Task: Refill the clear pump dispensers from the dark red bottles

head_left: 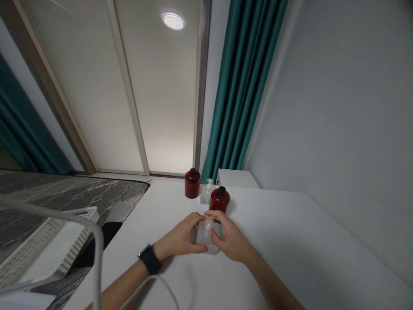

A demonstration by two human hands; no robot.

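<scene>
White and full of holes, a basket point(34, 243) lies left of the table point(274, 232); next, the left hand point(179, 237), a black watch point(150, 259) on its wrist, grasps the side of a clear bottle point(203, 236). Beyond it stand a red bottle point(192, 184), another clear bottle point(205, 196) and, just behind the held one, a second red bottle point(220, 199). Rightmost, the right hand point(232, 239) grips the held bottle near its top.

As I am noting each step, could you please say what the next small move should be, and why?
Perhaps a gentle twist of the pale top by the right hand, since that hand is at it while the left hand curves around the clear bottle.
</scene>
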